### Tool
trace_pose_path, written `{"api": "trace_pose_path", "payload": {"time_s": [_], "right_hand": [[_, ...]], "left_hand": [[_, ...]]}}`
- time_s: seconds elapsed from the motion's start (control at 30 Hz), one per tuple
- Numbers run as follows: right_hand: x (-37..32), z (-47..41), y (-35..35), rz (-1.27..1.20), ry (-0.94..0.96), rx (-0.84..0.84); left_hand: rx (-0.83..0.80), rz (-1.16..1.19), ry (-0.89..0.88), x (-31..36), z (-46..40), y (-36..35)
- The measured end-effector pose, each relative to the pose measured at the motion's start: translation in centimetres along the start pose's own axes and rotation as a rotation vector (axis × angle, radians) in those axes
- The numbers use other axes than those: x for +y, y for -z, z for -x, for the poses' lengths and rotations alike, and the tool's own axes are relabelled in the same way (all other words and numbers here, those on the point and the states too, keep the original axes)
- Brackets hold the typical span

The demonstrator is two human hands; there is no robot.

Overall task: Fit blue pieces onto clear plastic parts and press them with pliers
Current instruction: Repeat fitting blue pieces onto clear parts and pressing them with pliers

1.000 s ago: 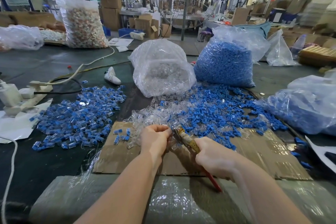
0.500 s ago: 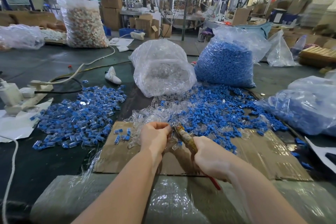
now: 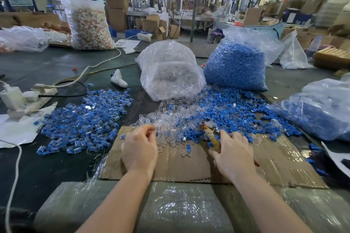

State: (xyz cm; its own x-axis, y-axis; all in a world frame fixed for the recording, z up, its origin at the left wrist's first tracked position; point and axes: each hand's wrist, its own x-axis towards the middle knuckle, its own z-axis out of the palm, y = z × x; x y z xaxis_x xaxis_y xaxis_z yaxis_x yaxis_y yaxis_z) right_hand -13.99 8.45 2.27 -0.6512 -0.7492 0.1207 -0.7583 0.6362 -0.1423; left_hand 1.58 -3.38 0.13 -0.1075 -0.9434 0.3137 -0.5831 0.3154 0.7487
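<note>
The pliers [image 3: 211, 134], with a worn yellowish grip and a metal head, are held low over the cardboard sheet [image 3: 274, 162] by the right hand [image 3: 233, 152], whose fingers are curled round the handles; the jaws are seen slightly parted among the loose blue pieces [image 3: 236, 111]. The left hand [image 3: 139, 149] is loosely curled at the near edge of the clear plastic parts [image 3: 166, 119]; whether anything is pinched cannot be told. Half a second ago the two hands were joined at the pliers' tip; now they are drawn apart. Bare cardboard is left between the hands, bounded on the left by the pile of assembled pieces [image 3: 85, 119] and behind by the clear bag [image 3: 170, 73] and blue bag [image 3: 236, 66].
</note>
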Motion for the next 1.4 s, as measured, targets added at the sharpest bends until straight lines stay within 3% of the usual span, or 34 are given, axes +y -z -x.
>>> {"api": "trace_pose_path", "payload": {"time_s": [0.17,0.47,0.63,0.8,1.0,1.17,1.4], "right_hand": [[0.7,-0.2,-1.0,0.084,-0.035,0.011],[1.1,-0.5,-1.3,0.080,-0.067,-0.032],[1.1,-0.7,-1.5,0.087,-0.080,-0.034],[0.5,-0.4,-0.9,0.100,-0.108,-0.032],[-1.7,0.6,-1.2,-0.078,0.204,0.278],[-2.8,0.4,-2.6,-0.178,0.352,0.192],[-3.4,0.2,-3.7,-0.255,0.348,0.209]], "left_hand": [[0.082,-0.251,-0.015,-1.7,-0.1,0.2],[0.072,-0.325,0.004,-2.2,0.0,-0.2],[0.045,-0.240,-0.057,-1.4,0.4,-0.8],[-0.080,-0.045,-0.287,0.4,1.6,-2.2],[-0.354,0.036,-0.451,1.6,2.7,-3.1],[-0.377,0.010,-0.400,1.6,2.2,-3.4],[-0.312,0.082,-0.314,2.0,1.8,-3.5]]}}
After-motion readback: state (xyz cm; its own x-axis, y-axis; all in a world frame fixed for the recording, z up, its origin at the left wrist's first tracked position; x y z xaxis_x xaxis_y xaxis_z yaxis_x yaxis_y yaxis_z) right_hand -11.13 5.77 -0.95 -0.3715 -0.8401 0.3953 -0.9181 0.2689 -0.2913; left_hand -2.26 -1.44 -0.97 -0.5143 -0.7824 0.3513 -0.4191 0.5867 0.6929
